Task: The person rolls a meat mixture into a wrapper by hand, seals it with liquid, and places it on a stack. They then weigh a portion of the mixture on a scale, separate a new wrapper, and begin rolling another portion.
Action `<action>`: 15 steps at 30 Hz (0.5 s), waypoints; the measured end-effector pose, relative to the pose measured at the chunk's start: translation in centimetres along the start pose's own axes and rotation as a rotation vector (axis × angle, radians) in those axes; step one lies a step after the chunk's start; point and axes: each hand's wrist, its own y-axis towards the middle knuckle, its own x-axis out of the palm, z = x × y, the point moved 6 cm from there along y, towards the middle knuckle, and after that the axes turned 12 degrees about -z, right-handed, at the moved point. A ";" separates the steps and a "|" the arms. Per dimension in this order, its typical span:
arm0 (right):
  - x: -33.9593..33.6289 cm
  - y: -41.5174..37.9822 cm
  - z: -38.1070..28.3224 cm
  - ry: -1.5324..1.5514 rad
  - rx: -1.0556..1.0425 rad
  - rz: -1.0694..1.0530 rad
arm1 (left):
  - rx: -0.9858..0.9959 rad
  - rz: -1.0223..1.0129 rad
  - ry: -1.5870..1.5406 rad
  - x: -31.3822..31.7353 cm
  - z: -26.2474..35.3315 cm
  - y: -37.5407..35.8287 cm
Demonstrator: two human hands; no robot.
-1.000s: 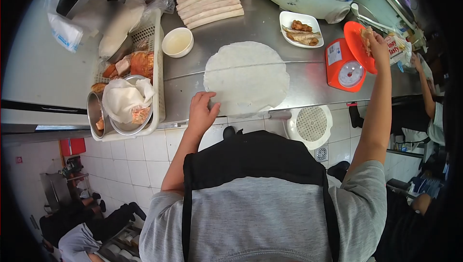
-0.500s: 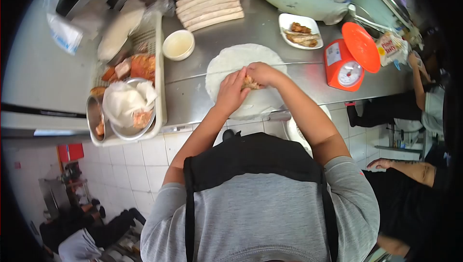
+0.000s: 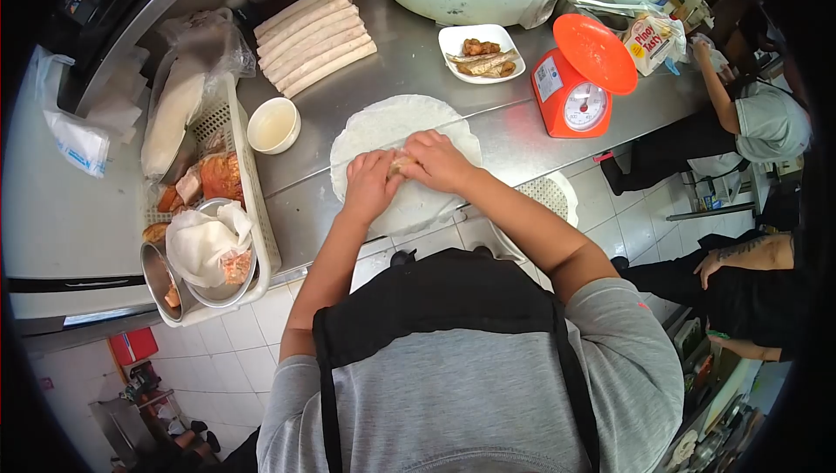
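Observation:
A round, pale sheet of thin wrapper (image 3: 396,118) lies flat on the steel counter, its near edge reaching the counter's front. On it, a small lump of brownish filling (image 3: 400,165) shows between my hands. My left hand (image 3: 370,182) curls over the filling's left side, thumb toward the middle. From the right, my right hand (image 3: 438,162) presses on the same lump with bent fingers. Most of the filling is hidden under my fingers. Left of the wrapper stands a small white bowl (image 3: 274,125) of pale liquid.
Finished-looking white rolls (image 3: 313,39) lie side by side at the back left. A white plate (image 3: 448,36) holds brown food pieces, near an orange scale (image 3: 557,107) and a bread bag (image 3: 646,44). A plastic basket (image 3: 264,238) holds meat and bowls. A person (image 3: 771,120) works at right.
My view has shifted, so the counter things sit further left. My fingers have drawn in around the filling; my left hand is more curled, and less filling shows.

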 end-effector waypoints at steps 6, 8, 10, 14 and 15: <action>1.4 0.7 1.6 -0.176 -0.036 -0.237 | 0.026 -0.082 -0.028 0.3 0.0 1.0; 2.2 1.1 2.3 -0.162 -0.040 -0.273 | 0.022 -0.099 -0.055 1.0 -0.7 0.6; 1.6 1.2 2.7 -0.164 -0.045 -0.310 | 0.004 -0.091 -0.054 1.0 -0.9 0.3; -1.4 1.0 1.4 -0.062 -0.108 -0.104 | -0.093 -0.090 -0.073 -0.5 0.2 0.3; -1.5 1.0 1.4 -0.028 -0.117 -0.077 | -0.046 -0.033 -0.066 -1.0 0.7 0.4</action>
